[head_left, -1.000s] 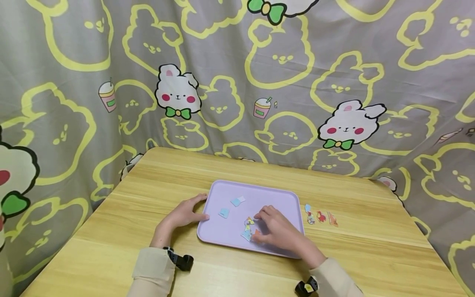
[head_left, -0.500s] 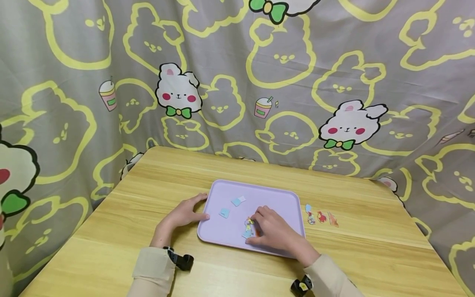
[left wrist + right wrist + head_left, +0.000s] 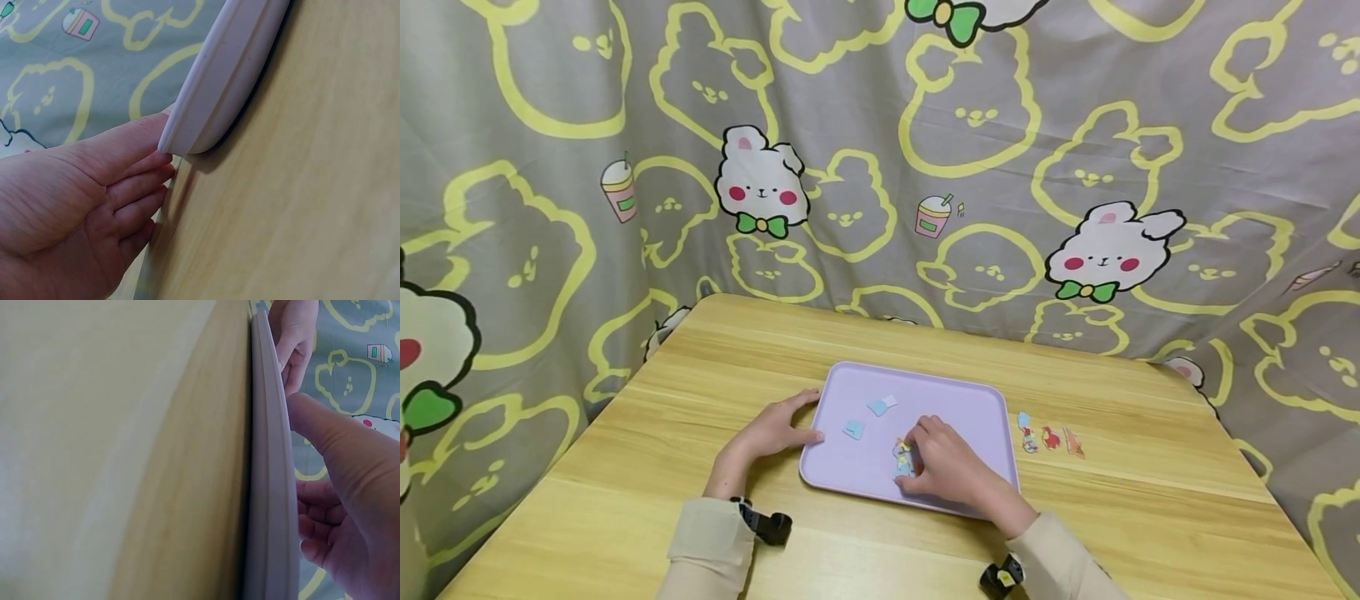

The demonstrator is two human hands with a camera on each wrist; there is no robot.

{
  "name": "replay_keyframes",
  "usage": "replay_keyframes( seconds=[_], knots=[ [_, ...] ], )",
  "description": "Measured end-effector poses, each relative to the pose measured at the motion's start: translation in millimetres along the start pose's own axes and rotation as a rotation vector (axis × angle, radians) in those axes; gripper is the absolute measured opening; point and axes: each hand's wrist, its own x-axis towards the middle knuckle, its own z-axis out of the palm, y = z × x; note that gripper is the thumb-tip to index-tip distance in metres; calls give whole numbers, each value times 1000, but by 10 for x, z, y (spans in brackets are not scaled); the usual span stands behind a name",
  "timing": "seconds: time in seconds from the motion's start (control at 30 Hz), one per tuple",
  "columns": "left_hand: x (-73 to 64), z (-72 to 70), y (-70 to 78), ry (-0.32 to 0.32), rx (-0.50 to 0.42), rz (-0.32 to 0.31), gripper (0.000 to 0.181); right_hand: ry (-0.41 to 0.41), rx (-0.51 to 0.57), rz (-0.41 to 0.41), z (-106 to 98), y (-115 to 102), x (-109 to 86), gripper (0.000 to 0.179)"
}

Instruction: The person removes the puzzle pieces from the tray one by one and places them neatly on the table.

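In the head view, a lilac tray [image 3: 962, 400] holds several small picture puzzle pieces. My right hand [image 3: 951, 467] is over its front middle, with thumb and curled fingers gripping the ends of a cluster of puzzle pieces [image 3: 902, 458]; the palm covers part of the cluster. A light blue piece [image 3: 853, 429] and a blue-and-white piece [image 3: 882, 406] lie apart, farther left. My left hand [image 3: 775, 429] rests at the tray's left edge, thumb against the rim. The left wrist view shows its relaxed fingers [image 3: 140, 194] beside the tray's outer wall [image 3: 219, 81].
Right of the tray, on the wooden table [image 3: 760, 350], lie more pieces: a blue-topped one [image 3: 1027, 433], a red one [image 3: 1050, 437] and an orange one [image 3: 1073, 443]. A patterned curtain [image 3: 850, 108] hangs behind the table.
My right hand has shifted slightly left, its thumb coming to the lower end of the cluster. The clustered pieces sit closer together. My left hand has stayed at the rim.
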Motion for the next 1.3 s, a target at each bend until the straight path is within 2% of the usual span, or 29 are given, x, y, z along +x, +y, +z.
replay_keyframes(
  seconds=[0.23,0.47,0.77,0.97,1.3],
  knots=[
    [2,6,2,0,0,-5,71,35,72,-8,30,42,-7,47],
    [7,5,11,1,3,-4,70,69,192,17,34,44,-10,46],
    [13,-2,33,-1,2,-6,71,188,386,21,33,82,-11,42],
    [-4,2,39,-9,-3,-13,72,206,411,17,36,99,-20,41],
    [-11,5,24,3,6,-2,71,198,419,56,10,134,-47,41]
  ],
)
